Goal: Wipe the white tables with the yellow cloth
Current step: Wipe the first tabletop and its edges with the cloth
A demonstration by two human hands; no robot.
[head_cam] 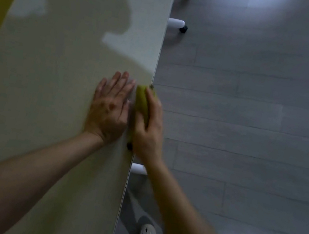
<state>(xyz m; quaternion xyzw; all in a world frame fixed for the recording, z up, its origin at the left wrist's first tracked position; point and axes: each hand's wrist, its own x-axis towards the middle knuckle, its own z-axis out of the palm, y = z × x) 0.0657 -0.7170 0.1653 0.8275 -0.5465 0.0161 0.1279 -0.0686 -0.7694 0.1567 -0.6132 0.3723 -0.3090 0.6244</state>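
So the left hand [110, 107] was lying flat on the white table [66, 61], palm down, fingers straight and close together. Right beside it the right hand [150, 130] had its fingers curled around the yellow cloth [141, 102], bunched up at the table's edge between the two hands, with grey floor [249, 132] off past the right hand

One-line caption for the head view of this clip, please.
Left hand rests flat on the white table while the right hand grips the yellow cloth at its edge.
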